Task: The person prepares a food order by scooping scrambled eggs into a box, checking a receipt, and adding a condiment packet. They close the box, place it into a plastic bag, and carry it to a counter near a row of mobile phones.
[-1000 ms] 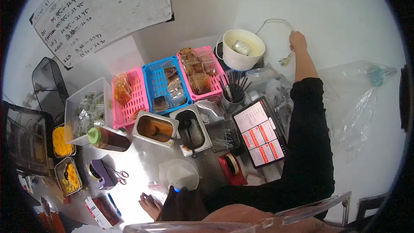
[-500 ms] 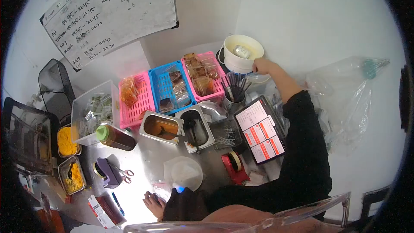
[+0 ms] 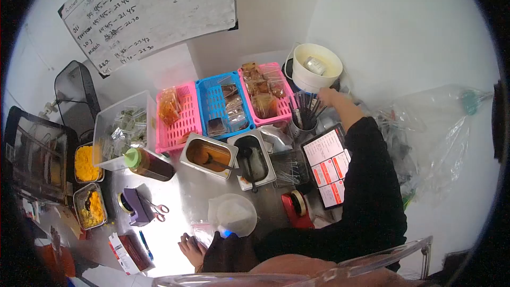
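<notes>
My right hand [image 3: 330, 97] reaches to the back of the table, between the white bucket [image 3: 317, 69] and the metal cup of dark sticks [image 3: 305, 114]. Its fingers are bent, and their tips are too hard to make out. My left hand [image 3: 192, 250] rests near the front edge of the metal table, beside a small clear plastic bag [image 3: 202, 230], with its fingers apart. A round translucent lid or bowl [image 3: 232, 216] lies just beyond the left hand. A tablet [image 3: 328, 169] with a white and red screen stands under my right forearm.
Pink [image 3: 180, 117] and blue baskets [image 3: 215, 107] hold packets. Two metal containers [image 3: 208, 155] hold ladles. A green-capped bottle [image 3: 151, 165], a purple tape dispenser [image 3: 137, 207], scissors [image 3: 159, 210] and a red tape dispenser [image 3: 295, 211] are on the table. A plastic bag [image 3: 435, 127] is at the right.
My right hand has moved from the bucket's lower rim down toward the cup of sticks. My left hand has barely moved. The whole view has shifted slightly.
</notes>
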{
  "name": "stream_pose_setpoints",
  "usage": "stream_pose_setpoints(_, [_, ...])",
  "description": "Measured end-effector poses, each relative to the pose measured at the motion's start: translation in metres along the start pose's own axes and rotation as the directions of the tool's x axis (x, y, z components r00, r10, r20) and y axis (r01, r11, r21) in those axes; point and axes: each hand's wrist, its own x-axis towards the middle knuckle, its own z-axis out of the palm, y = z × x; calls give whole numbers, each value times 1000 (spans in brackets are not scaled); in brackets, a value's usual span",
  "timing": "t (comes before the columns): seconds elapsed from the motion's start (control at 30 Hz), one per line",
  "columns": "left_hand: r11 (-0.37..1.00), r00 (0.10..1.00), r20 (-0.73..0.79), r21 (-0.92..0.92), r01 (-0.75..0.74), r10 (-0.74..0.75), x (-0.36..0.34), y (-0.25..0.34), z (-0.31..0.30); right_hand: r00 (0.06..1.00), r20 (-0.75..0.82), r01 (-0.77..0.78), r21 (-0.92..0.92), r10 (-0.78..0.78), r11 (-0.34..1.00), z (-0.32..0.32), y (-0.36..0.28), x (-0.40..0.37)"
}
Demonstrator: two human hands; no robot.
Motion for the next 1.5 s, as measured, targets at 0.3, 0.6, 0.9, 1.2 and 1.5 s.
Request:
stream_pose_setpoints(0.3, [1000, 1000, 11, 1, -27, 27, 1, 5, -6, 997, 74, 41, -65, -36, 997, 8, 6, 7])
stream_pose_setpoints(0.6, [1000, 1000, 29, -20, -12, 12, 3, 8, -11, 976, -195, -46, 252, 97, 967, -71, 26, -48])
stream_pose_setpoints(0.9, [1000, 999, 53, -24, 12, -11, 1, 5, -11, 569, -805, 150, -98, -167, 984, -214, -17, -9])
stream_pose_setpoints(1.2, [998, 996, 75, -8, 56, -56, 2, -1, -8, 606, -738, 339, -98, -297, 936, -179, -147, 170])
stream_pose_setpoints(1.5, [987, 972, -226, 128, 98, -67, 0, -9, 22, 488, -870, -85, 28, 66, 996, -191, -148, 301])
